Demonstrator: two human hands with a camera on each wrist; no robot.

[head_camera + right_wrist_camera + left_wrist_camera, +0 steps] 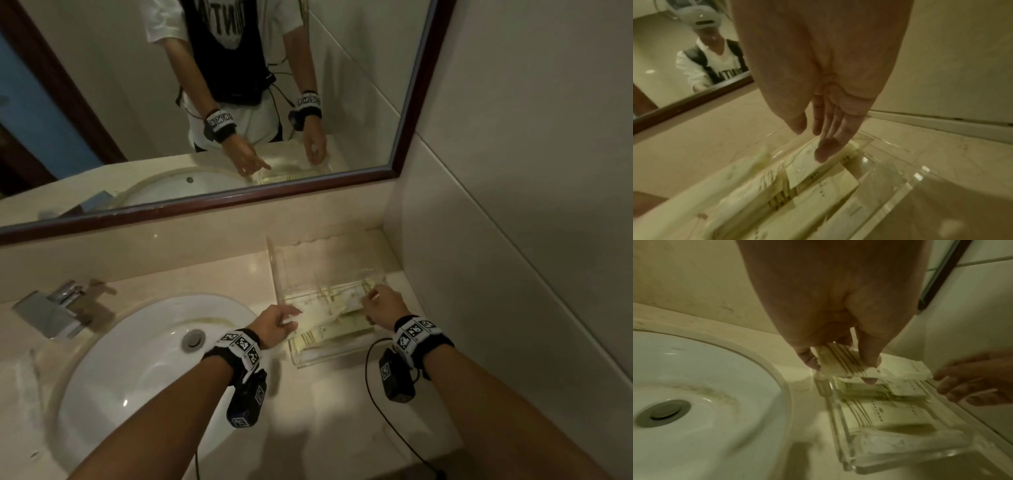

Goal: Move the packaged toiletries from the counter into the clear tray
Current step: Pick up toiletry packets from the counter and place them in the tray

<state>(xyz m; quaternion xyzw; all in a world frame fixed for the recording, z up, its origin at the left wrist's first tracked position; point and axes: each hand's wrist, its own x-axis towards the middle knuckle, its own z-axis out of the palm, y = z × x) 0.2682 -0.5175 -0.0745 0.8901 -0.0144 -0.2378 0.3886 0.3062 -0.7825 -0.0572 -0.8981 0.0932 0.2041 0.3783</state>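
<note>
Both forearms enter from the near edge of the counter (342,421), each carrying a wristband with black-and-white markers and a black camera unit beneath the wrist. Left hand (274,325) is positioned at the left edge of the clear tray (325,359), thumb and fingers curled around one end of a packaged toiletry (846,365), a pale sachet printed with dark stripes; in the left wrist view this sachet is held above the tray's left end, over the other packets. Right hand (383,305) is at the right side of the tray, fingers straight and together, gripping nothing; in the right wrist view its fingertips (824,154) are over a pale packet (818,164) inside the tray, and whether they touch it cannot be determined. Several further striped packets (879,417) lie flat in the tray, overlapping one another. One clear end section of the tray (931,457), nearest the left wrist camera, contains no packet. Tray position: right part of the counter, in the corner formed by the back splash and the tiled side wall (513,205), just beside the rim of the white sink basin (144,359). Sink drain (194,339) and chrome faucet (58,308) are located toward the counter's left edge. Wood-framed mirror (239,202) runs above the back edge and reflects the person's torso and both hands.
</note>
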